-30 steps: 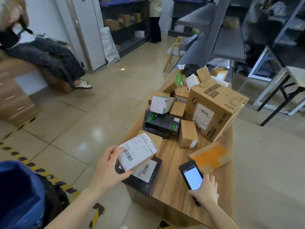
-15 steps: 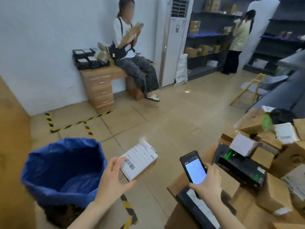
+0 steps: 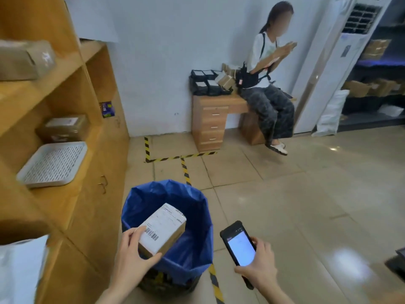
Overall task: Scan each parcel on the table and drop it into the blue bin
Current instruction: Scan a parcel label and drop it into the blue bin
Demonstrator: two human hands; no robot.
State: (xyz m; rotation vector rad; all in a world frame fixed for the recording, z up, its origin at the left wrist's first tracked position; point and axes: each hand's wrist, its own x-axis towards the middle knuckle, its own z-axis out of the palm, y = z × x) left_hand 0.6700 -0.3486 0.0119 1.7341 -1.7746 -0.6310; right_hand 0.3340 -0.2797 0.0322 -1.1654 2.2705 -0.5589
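Observation:
My left hand [image 3: 131, 255] grips a small cardboard parcel [image 3: 163, 230] with a white barcode label on top. The parcel hangs over the open mouth of the blue bin [image 3: 140, 198], near its front left rim. The bin is lined with a blue bag and stands on the floor beside a wooden shelf unit. My right hand [image 3: 260, 266] holds a black handheld scanner [image 3: 240, 245] with a lit white screen, to the right of the bin and apart from it. The parcel table is out of view.
A wooden shelf unit [image 3: 65, 88] on the left carries boxes and a grey tray [image 3: 52, 164]. A person [image 3: 267, 84] sits on a small wooden desk [image 3: 210, 121] by the far wall. Yellow-black tape [image 3: 185, 170] marks the tiled floor. A white standing air conditioner [image 3: 341, 62] is at the right.
The view has swung left from the parcel table to the bin. My left hand has carried the labelled parcel from the table's edge over the bin's mouth. The scanner came along in my right hand.

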